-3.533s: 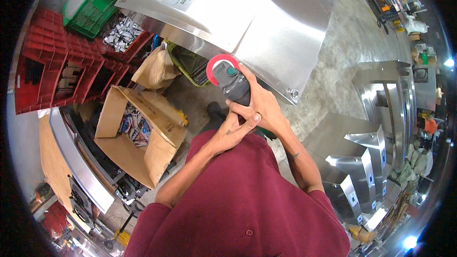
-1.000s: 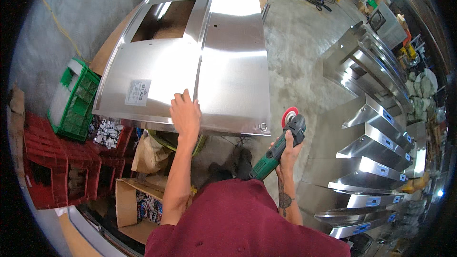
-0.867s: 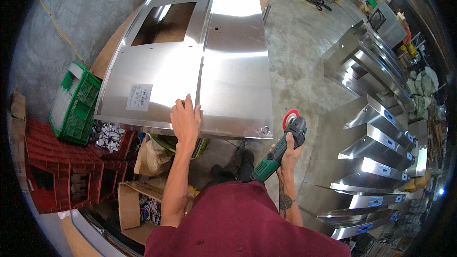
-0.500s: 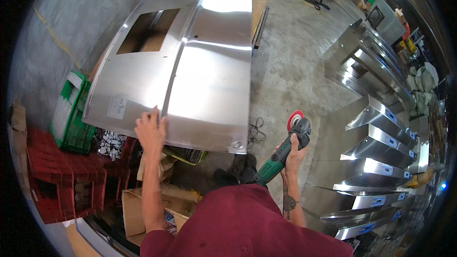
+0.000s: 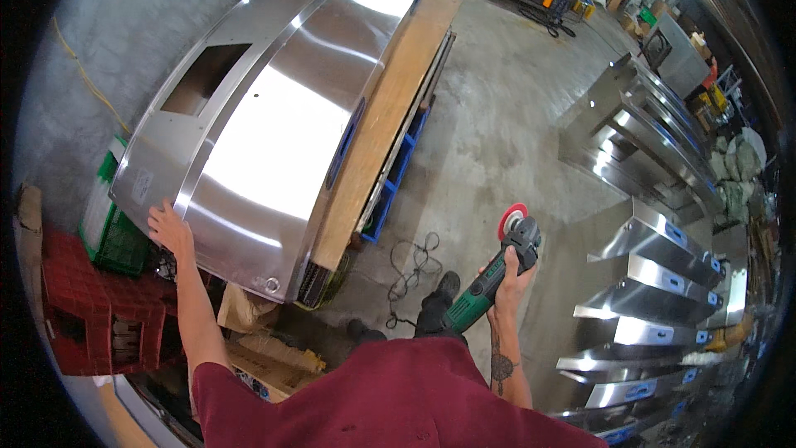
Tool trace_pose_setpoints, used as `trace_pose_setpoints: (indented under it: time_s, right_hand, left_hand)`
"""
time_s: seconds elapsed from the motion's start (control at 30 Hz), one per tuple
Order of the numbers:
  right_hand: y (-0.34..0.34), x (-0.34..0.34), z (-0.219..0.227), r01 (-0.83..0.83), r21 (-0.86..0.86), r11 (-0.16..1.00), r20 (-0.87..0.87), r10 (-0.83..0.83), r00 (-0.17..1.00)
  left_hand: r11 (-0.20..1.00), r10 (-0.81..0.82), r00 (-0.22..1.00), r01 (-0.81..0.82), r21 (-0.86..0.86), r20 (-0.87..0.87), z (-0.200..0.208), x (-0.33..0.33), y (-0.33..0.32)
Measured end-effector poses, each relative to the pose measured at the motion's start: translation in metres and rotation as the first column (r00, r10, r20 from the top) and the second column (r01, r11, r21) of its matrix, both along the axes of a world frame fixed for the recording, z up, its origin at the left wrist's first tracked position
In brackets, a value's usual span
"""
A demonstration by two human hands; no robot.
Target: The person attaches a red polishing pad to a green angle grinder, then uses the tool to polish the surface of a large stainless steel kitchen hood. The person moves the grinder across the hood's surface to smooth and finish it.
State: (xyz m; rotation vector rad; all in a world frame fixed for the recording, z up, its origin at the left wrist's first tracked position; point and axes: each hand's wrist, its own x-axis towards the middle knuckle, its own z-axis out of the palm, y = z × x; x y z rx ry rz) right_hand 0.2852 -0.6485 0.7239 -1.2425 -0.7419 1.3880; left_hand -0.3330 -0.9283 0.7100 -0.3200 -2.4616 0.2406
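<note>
My right hand (image 5: 512,284) is closed around a green and black angle grinder (image 5: 476,297), which is fitted with a red-rimmed disc (image 5: 513,221) pointing away from me. On the left, my left hand (image 5: 172,230) rests with fingers apart on the near left part of a large shiny stainless steel housing (image 5: 249,174). A rectangular opening (image 5: 205,78) is cut in its upper face, and a small round fitting sits at its near corner. The housing lies on a wooden board (image 5: 377,129).
Below the board is a blue pallet (image 5: 390,187). A black cord (image 5: 412,270) coils on the floor by my feet. Red crates (image 5: 104,307) and a green basket (image 5: 120,241) stand left, a cardboard box (image 5: 274,365) near me. Several steel hoods (image 5: 655,278) line the right.
The housing now sits further left and turned in view, showing its right side and more of the board. My left hand has moved left with it; the grinder stays in my right hand.
</note>
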Motion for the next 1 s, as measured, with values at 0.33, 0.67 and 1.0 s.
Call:
trace_pose_setpoints:
  time_s: [0.33, 0.67, 1.0]
  right_hand:
    - [0.183, 0.043, 0.019, -0.110, 0.011, 0.994, -0.081, 0.111, 0.991]
    - [0.315, 0.057, 0.020, -0.093, 0.015, 0.996, -0.121, 0.095, 0.988]
    - [0.514, 0.007, 0.027, -0.009, 0.029, 1.000, -0.135, 0.013, 0.991]
  left_hand:
    - [0.667, -0.738, -0.039, 0.113, 0.737, 0.674, -0.075, 0.270, 0.236]
    - [0.614, -0.785, -0.175, -0.341, 0.711, 0.594, -0.173, 0.342, 0.386]
    - [0.752, -0.615, -0.080, -0.360, 0.552, 0.785, -0.294, 0.302, 0.533]
